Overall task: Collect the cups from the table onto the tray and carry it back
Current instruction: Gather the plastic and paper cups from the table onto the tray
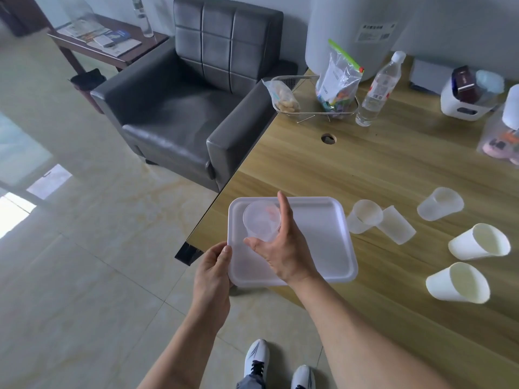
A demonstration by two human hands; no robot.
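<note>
A white plastic tray (317, 248) lies at the near left corner of the wooden table (351, 169). My left hand (214, 265) grips the tray's near left edge. My right hand (278, 242) holds a translucent cup (261, 221) upright over the tray's far left corner. To the right of the tray, several more cups lie on their sides: two translucent ones touching each other (365, 216) (396, 224), another further right (439, 203), and two white ones (478, 241) (457, 282) near the right edge.
A black leather armchair (182, 108) stands against the table's left edge. At the table's far side are a wire basket (300, 80) with snack bags, a water bottle (377, 91) and a white box (463, 102). Tiled floor lies on the left.
</note>
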